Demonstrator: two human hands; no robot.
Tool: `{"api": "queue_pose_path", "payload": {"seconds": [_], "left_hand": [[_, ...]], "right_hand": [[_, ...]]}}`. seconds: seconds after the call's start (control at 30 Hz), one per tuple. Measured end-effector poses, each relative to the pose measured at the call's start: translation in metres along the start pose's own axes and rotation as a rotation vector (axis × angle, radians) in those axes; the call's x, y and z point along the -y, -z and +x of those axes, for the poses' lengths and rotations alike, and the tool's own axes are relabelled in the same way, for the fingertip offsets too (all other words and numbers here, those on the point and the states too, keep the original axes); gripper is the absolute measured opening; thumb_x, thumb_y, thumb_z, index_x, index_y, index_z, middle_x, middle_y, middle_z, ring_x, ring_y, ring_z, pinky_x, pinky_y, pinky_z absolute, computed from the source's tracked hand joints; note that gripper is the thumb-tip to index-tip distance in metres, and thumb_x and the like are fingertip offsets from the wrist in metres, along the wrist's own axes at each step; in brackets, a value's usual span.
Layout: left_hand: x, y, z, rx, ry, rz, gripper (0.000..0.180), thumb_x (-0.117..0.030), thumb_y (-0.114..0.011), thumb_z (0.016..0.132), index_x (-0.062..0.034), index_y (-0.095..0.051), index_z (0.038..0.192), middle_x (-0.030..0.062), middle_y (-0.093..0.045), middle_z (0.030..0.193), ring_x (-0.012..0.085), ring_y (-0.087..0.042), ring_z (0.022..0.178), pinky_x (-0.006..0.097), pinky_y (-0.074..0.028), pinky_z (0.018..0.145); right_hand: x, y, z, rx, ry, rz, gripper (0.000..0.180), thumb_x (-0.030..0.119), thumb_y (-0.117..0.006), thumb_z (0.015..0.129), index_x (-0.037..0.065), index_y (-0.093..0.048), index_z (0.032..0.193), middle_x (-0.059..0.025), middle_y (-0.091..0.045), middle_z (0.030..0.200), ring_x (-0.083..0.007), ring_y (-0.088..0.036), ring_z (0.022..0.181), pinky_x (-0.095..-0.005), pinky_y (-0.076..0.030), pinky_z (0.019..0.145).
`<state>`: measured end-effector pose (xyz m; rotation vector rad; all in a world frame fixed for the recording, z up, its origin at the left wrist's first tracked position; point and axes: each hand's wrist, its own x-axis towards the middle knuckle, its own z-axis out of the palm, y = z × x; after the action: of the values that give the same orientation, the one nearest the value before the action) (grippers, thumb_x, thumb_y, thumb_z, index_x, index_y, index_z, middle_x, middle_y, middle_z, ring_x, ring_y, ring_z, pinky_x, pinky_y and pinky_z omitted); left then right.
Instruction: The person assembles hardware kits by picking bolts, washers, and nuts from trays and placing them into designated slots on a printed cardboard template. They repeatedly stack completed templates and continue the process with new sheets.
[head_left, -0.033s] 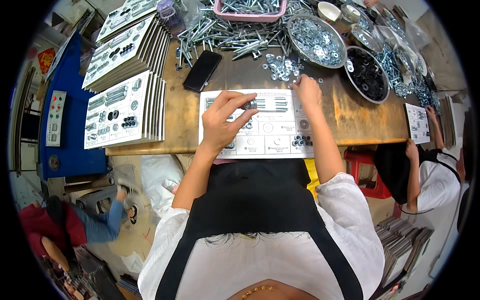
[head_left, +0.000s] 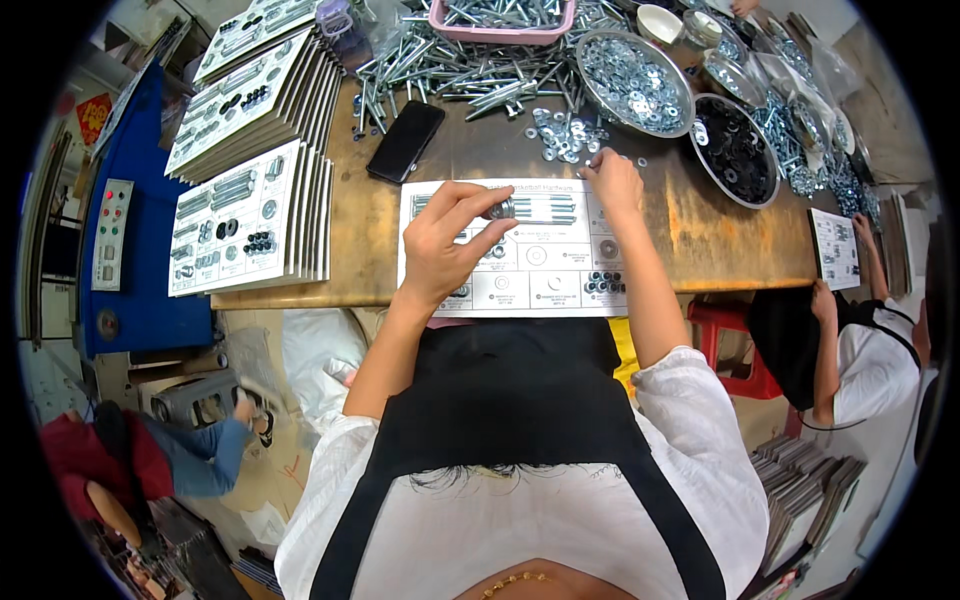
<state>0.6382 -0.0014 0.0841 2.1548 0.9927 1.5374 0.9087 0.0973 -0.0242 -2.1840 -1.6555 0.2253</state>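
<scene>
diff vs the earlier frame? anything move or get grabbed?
No visible change. The left hand pinches a bolt over the white sorting card; the right hand rests at the card's top edge by the loose washers. The black phone and card stacks lie where they were.

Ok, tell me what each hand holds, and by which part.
Left hand pinches a bolt by its head end. Right hand rests fingertips among loose washers; any hold is unclear.
</scene>
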Motion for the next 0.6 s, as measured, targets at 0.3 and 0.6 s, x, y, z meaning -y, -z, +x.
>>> {"api": "queue_pose_path", "payload": {"seconds": [0.3,0.6], "left_hand": [[-0.013,0.010,0.005,0.018,-0.033,0.052,0.034,-0.002,-0.081,0.071,-0.0016,-0.072,0.104,0.0079,-0.064,0.090,0.0169,-0.064,0.076,0.027,-0.052,0.065],[-0.013,0.005,-0.010,0.043,-0.062,0.131,0.033,-0.008,-0.080,0.072,-0.0075,-0.073,0.105,0.0053,-0.064,0.087,0.0177,-0.065,0.073,0.028,-0.051,0.060]], "right_hand": [[0.046,0.044,-0.023,0.218,0.094,0.725,0.018,0.011,-0.075,0.078,0.003,-0.071,0.094,-0.0109,-0.073,0.087,-0.0191,-0.070,0.078,-0.0318,-0.055,0.071],[0.090,0.091,-0.125,0.574,0.147,1.522,0.021,0.001,-0.070,0.086,-0.003,-0.061,0.105,-0.0081,-0.067,0.093,-0.0125,-0.067,0.086,-0.0225,-0.054,0.078]]}}
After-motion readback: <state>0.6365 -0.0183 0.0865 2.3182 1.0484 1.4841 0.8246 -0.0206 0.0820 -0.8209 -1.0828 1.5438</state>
